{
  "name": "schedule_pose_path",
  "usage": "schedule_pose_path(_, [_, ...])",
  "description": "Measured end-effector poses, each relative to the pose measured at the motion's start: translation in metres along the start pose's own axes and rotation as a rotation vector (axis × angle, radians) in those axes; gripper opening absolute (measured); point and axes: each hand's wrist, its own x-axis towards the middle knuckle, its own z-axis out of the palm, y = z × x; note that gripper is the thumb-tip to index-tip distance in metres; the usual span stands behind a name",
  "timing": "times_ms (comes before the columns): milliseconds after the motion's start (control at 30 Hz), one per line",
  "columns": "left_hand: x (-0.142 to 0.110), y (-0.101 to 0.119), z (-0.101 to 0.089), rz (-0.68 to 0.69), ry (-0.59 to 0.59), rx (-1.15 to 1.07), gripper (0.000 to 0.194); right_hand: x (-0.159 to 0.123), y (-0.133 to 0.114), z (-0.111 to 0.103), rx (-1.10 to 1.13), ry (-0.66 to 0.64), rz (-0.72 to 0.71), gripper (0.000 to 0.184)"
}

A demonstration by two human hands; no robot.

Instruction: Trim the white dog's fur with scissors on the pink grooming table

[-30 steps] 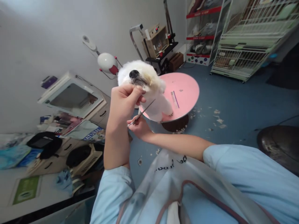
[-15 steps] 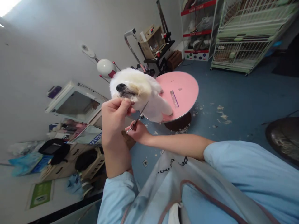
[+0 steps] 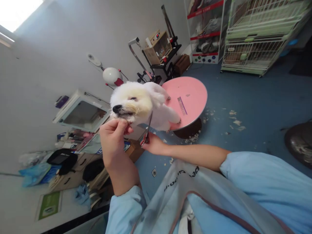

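A fluffy white dog point(image 3: 136, 100) stands on a round pink grooming table point(image 3: 195, 94), its head tipped up and turned to the left. My left hand point(image 3: 114, 130) is closed in a pinch at the dog's chin, below the mouth; the fur between the fingers is mostly hidden. A pair of scissors point(image 3: 149, 126) is in my right hand point(image 3: 154, 143), fingers wrapped round the handles. Its blades point upward beside the dog's neck and cheek. On the table, right of the dog's legs, lies a metal comb point(image 3: 182, 106) with a purple spine.
White fur clippings point(image 3: 235, 122) lie scattered on the blue floor. A grooming arm point(image 3: 140, 57) rises behind the dog. Wire cages point(image 3: 253, 55) stand at the back right, a white glass-fronted cabinet point(image 3: 84, 112) at the left. A cardboard box point(image 3: 134, 150) sits beneath my hands.
The dog's head has turned and lowered to the left, with my left hand following at its chin. My right hand has shifted slightly right, and the scissors now point more steeply upward.
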Motion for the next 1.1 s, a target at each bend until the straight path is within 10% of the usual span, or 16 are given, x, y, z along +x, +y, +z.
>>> schedule_pose_path(833, [0.001,-0.002,0.005,0.030,0.004,-0.073,0.021,-0.001,0.012,-0.053,-0.284,-0.092,-0.053,0.015])
schedule_pose_path(1100, [0.002,0.003,0.014,0.080,0.045,-0.069,0.025,-0.012,0.047,-0.078,-0.839,-0.081,0.112,0.028])
